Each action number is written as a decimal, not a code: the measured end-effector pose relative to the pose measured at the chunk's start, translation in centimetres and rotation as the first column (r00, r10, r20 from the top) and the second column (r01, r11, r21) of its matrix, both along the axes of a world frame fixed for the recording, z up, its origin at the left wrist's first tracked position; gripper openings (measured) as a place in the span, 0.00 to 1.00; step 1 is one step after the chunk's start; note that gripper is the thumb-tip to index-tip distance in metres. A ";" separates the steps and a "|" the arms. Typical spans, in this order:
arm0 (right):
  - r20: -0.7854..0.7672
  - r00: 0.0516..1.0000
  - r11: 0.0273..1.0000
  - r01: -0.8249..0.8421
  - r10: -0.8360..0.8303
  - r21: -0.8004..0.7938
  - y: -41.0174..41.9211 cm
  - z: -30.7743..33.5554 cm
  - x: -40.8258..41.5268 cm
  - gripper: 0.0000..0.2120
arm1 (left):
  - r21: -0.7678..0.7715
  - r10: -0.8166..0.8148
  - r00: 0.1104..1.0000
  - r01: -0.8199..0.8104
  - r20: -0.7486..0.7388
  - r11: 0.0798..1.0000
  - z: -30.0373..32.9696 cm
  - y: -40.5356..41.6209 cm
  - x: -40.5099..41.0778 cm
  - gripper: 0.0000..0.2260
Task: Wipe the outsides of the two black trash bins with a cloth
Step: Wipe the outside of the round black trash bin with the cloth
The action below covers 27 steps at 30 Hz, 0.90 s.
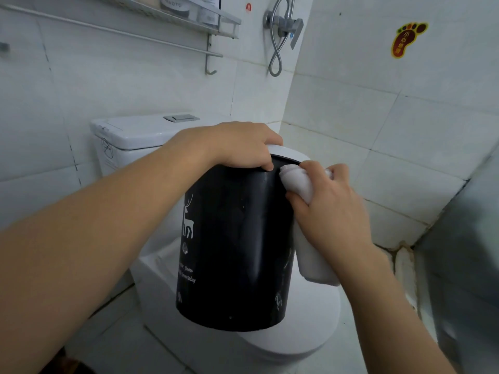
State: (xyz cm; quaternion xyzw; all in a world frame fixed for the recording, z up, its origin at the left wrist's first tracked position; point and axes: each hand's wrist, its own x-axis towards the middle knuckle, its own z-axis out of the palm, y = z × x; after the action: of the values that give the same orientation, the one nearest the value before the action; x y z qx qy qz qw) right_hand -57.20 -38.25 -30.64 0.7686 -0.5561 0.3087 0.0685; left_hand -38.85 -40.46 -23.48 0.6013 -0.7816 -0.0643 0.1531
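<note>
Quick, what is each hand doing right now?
Left hand: grips the bin by its top rim.
Right hand: holds the cloth against the bin's side.

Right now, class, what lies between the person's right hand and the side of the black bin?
In the head view, a white cloth lies between the right hand and the black bin, held against its upper side.

White-tiled bathroom walls (351,109), white toilet (135,133), metal shelf (172,14), shower valve (286,25).
</note>
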 end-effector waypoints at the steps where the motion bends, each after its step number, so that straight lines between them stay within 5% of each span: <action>1: -0.006 1.000 1.000 -0.011 0.011 -0.007 0.3 0.0 0.3 0.17 | 0.001 0.000 1.000 0.000 0.000 1.000 0.0 0.0 0.1 0.05; 14: 0.021 0.999 0.998 0.042 -0.043 0.046 0.1 0.4 0.1 0.17 | -0.016 0.004 0.999 -0.004 0.041 1.000 0.0 0.0 -0.3 0.04; 20: 0.001 0.998 0.998 -0.058 0.058 0.011 1.0 -0.2 0.9 0.17 | 0.006 -0.001 1.000 0.001 0.005 1.000 0.0 0.2 0.2 0.04; 27: 0.129 0.991 0.996 -0.051 0.042 0.067 0.0 -0.7 -1.4 0.18 | -0.077 0.036 0.999 -0.035 0.015 0.996 -0.4 0.4 0.3 0.16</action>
State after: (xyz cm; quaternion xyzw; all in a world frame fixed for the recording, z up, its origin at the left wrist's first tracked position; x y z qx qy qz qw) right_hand -58.57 -38.28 -31.33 0.7621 -0.5516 0.3391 -0.0015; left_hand -38.59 -40.02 -23.92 0.6092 -0.7740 -0.0265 0.1706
